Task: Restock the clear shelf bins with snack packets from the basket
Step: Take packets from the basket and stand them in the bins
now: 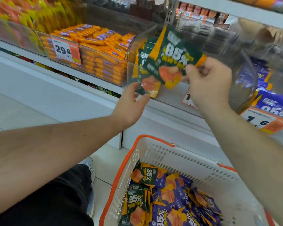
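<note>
My right hand (208, 82) pinches a dark green and orange snack packet (171, 57) and holds it tilted at the mouth of a clear shelf bin (245, 74). Several matching green packets (145, 62) stand at that bin's left side. My left hand (131, 102) is below them with relaxed fingers, its fingertips at the bin's lower front corner; it holds nothing. On the floor below stands a white basket with an orange rim (186, 157), holding several green packets (145, 175) and purple packets (173, 196).
A clear bin of orange sausage sticks (95, 51) with a 29.8 price tag (65, 50) sits left of the green packets. A bin of purple packets (273, 101) is at the right. The white shelf edge (55, 67) runs diagonally. My knee in dark trousers (60, 201) is at lower left.
</note>
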The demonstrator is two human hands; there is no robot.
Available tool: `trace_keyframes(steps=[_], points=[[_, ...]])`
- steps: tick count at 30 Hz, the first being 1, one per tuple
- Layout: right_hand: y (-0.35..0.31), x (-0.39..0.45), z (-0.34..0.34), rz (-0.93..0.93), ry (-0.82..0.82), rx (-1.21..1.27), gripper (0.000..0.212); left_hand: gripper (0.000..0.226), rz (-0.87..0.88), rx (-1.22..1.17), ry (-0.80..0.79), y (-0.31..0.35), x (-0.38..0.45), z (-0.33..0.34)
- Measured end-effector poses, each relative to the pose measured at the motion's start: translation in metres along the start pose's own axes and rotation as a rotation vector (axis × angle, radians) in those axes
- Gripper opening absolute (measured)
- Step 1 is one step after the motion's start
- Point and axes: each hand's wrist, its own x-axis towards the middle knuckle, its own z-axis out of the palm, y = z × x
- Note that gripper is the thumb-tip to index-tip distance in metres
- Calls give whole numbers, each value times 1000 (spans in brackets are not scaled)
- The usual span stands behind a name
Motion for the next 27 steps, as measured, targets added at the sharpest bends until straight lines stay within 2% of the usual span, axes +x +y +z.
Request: trace_keyframes(steps=[4, 13, 15, 19, 20, 21, 23, 25, 27], points=[[-18, 31, 10, -130, 121, -25, 14, 59, 84, 186, -113, -4, -3, 6], [-12, 54, 56, 58, -18, -347, 25, 66, 69, 346, -254, -5, -10, 13], [-15, 53, 60, 132, -101, -439, 24, 66, 70, 363, -264, -7, -9, 14], [-27, 48, 67, 259, -442, -536, 16, 64, 89, 405, -295, -10, -7, 16], [-27, 47, 65, 249, -449, -561, 16, 62, 87, 420, -304, -11, -6, 15], [-28, 44, 62, 277, -384, -519, 15, 60, 80, 439, -315, -13, -6, 14], [-27, 34, 49, 202, -315, -649, 14, 57, 55, 482, -348, -16, -5, 14], [-10, 18, 42, -88, -127, -723, 15, 57, 21, 531, -407, -19, -6, 14], [7, -9, 36, -385, 56, -564, 15, 59, 2, 596, -478, -21, -8, 17]])
